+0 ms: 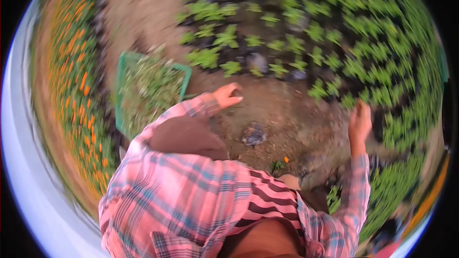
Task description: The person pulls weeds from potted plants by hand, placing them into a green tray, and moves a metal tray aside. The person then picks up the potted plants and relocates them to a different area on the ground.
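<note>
My left hand [227, 95] is held over bare soil to the right of a green crate [122, 86] filled with cut greens and weeds [153, 81]. Its thumb and fingers are curved apart with a gap between them, and nothing shows in it. On the right, my right hand [360, 120] is closed, fingers pressed together, at the edge of the seedlings [377, 93]. Whatever it may hold is too small or hidden to name. Between the hands, a dark plastic-wrapped clump [254, 134] sits on the soil.
Rows of green seedlings in dark bags [258, 62] fill the upper middle and right. Orange flowers [79, 86] grow along the left, beside a dirt path [138, 9]. A small orange petal [286, 159] lies on the soil near my knees.
</note>
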`<move>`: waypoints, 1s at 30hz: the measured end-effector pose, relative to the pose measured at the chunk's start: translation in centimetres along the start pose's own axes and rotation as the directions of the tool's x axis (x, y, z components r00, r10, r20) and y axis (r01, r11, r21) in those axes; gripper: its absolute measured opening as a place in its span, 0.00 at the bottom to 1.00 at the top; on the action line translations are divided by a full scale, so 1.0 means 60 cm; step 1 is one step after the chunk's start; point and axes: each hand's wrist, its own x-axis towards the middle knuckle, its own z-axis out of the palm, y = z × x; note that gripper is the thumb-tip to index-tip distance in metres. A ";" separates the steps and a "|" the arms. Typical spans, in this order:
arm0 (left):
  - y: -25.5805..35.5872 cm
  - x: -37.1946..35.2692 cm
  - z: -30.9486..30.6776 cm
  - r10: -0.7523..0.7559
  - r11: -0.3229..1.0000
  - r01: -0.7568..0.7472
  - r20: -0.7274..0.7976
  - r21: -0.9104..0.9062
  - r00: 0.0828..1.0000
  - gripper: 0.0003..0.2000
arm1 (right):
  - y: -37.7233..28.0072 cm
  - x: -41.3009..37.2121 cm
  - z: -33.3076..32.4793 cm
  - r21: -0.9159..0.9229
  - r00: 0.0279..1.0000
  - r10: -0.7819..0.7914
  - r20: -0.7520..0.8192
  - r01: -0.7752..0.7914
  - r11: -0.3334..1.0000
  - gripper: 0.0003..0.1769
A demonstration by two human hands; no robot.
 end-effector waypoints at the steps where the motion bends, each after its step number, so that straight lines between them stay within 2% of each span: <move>1: 0.005 -0.014 -0.005 -0.051 0.998 0.049 -0.049 -0.047 0.997 0.23 | -0.009 0.014 0.003 0.028 0.996 -0.093 0.017 0.093 0.995 0.14; 3: 0.023 -0.046 -0.026 -0.274 0.908 0.258 -0.001 -0.330 0.962 0.20 | -0.055 0.055 0.009 0.156 0.963 -0.267 0.034 0.259 0.953 0.12; 5: 0.008 -0.086 -0.037 -0.347 0.859 0.291 -0.060 -0.420 0.936 0.20 | -0.124 0.091 0.028 0.291 0.868 -0.494 0.050 0.461 0.838 0.12; 8: -0.005 -0.168 -0.032 -0.409 0.789 0.280 -0.127 -0.547 0.904 0.20 | -0.247 0.101 0.067 0.483 0.577 -0.796 0.185 0.652 0.585 0.17; 9: -0.007 -0.205 -0.025 -0.415 0.764 0.257 -0.146 -0.591 0.898 0.20 | -0.282 0.095 0.080 0.553 0.470 -0.861 0.193 0.673 0.491 0.16; 11: -0.011 -0.278 0.011 -0.517 0.710 0.284 -0.202 -0.644 0.832 0.19 | -0.325 0.073 0.122 0.655 0.317 -0.927 0.201 0.660 0.368 0.16; 13: -0.033 -0.338 0.074 -0.597 0.655 0.304 -0.227 -0.692 0.770 0.17 | -0.358 0.049 0.156 0.718 0.231 -0.953 0.198 0.627 0.301 0.15; 15: -0.067 -0.398 0.163 -0.687 0.721 0.496 -0.410 -0.483 0.599 0.17 | -0.372 0.031 0.185 0.767 0.167 -0.962 0.214 0.582 0.272 0.15; 16: -0.077 -0.420 0.193 -0.709 0.700 0.505 -0.407 -0.506 0.576 0.17 | -0.375 0.022 0.198 0.770 0.168 -0.958 0.234 0.569 0.288 0.15; 18: -0.082 -0.448 0.238 -0.813 0.582 0.620 -0.368 -0.525 0.451 0.16 | -0.371 0.010 0.224 0.780 0.143 -0.954 0.263 0.550 0.298 0.14; 20: -0.083 -0.462 0.279 -0.890 0.452 0.711 -0.320 -0.539 0.324 0.16 | -0.353 0.014 0.259 0.705 0.190 -0.945 0.266 0.630 0.325 0.14; 21: -0.081 -0.470 0.298 -0.921 0.381 0.747 -0.295 -0.545 0.254 0.16 | -0.342 0.017 0.279 0.714 0.160 -0.950 0.270 0.628 0.309 0.14; 22: -0.079 -0.478 0.318 -0.945 0.307 0.778 -0.269 -0.548 0.184 0.15 | -0.333 0.022 0.294 0.722 0.190 -0.955 0.228 0.625 0.297 0.13; 23: -0.074 -0.486 0.338 -0.964 0.232 0.803 -0.242 -0.549 0.113 0.15 | -0.325 0.024 0.305 0.729 0.221 -0.957 0.185 0.623 0.285 0.13; 25: -0.064 -0.506 0.382 -0.983 0.082 0.839 -0.184 -0.537 -0.022 0.15 | -0.328 0.019 0.298 0.692 0.169 -0.961 0.220 0.668 0.275 0.12; 26: -0.041 -0.510 0.382 -0.983 0.009 0.847 -0.159 -0.532 -0.090 0.15 | -0.324 0.018 0.300 0.683 0.183 -0.961 0.209 0.676 0.277 0.13; 27: -0.018 -0.524 0.378 -0.983 -0.006 0.830 -0.150 -0.557 -0.108 0.15 | -0.325 0.019 0.304 0.677 0.194 -0.963 0.189 0.685 0.271 0.13; 28: 0.045 -0.541 0.330 -0.868 0.093 0.867 -0.466 -0.490 -0.170 0.15 | -0.324 0.018 0.305 0.686 0.163 -0.971 0.177 0.687 0.240 0.13; 29: 0.091 -0.556 0.289 -0.652 0.149 0.910 -0.731 -0.386 -0.203 0.16 | -0.322 0.017 0.306 0.668 0.159 -0.967 0.201 0.699 0.254 0.13; 30: 0.103 -0.571 0.267 -0.512 0.099 0.908 -0.804 -0.407 -0.304 0.16 | -0.323 0.018 0.307 0.650 0.156 -0.962 0.226 0.711 0.268 0.13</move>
